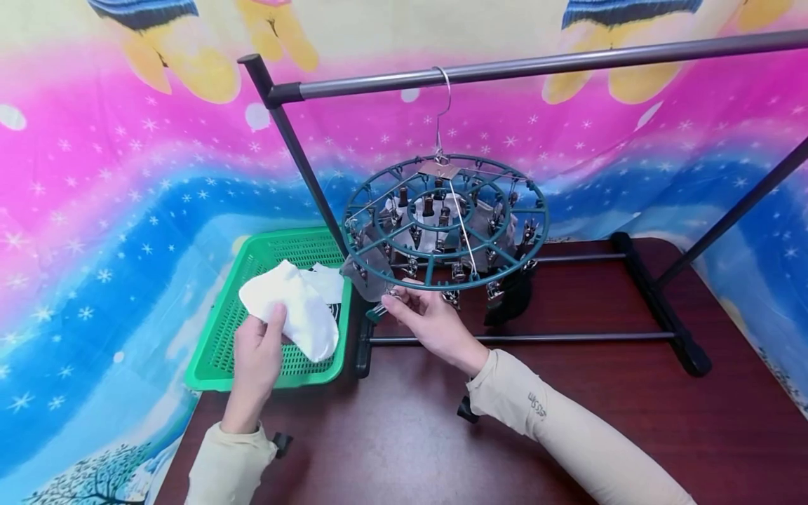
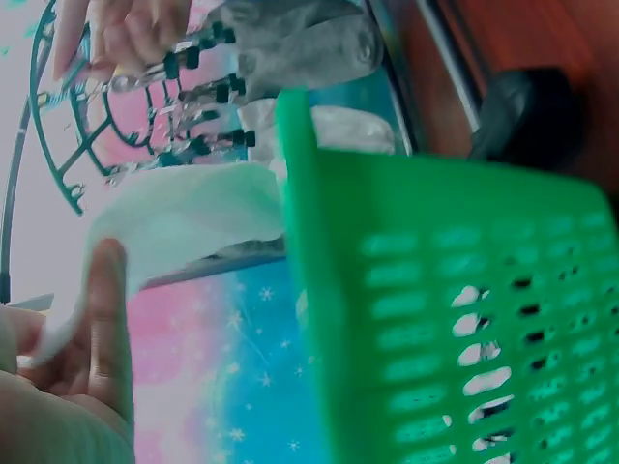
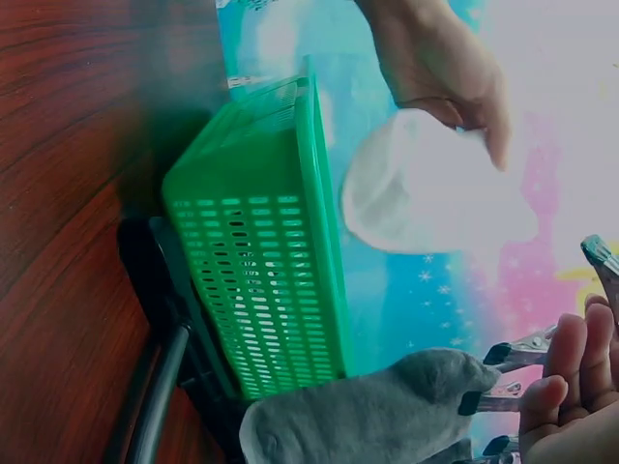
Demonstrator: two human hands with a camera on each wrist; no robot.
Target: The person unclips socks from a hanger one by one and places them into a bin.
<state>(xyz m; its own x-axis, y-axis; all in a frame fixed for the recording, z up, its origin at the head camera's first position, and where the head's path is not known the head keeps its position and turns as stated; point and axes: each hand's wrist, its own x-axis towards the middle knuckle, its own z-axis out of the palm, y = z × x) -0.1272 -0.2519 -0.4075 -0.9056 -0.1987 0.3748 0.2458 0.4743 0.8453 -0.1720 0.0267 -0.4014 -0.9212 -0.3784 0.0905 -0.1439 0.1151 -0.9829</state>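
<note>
My left hand pinches a white sock between thumb and fingers, above the green basket. In the right wrist view the sock hangs flat beside the basket rim. My right hand is at the near left edge of a round green clip hanger, its fingers on a metal clip with a dark green tip. That clip also shows above the curled fingers in the right wrist view. Next to it a grey sock hangs from clips.
The green basket holds more white and black-patterned cloth. The hanger hooks over a dark rack rail, whose feet stand on the reddish-brown table. Several grey, white and black socks hang beneath the hanger. A patterned cloth backdrop surrounds the table.
</note>
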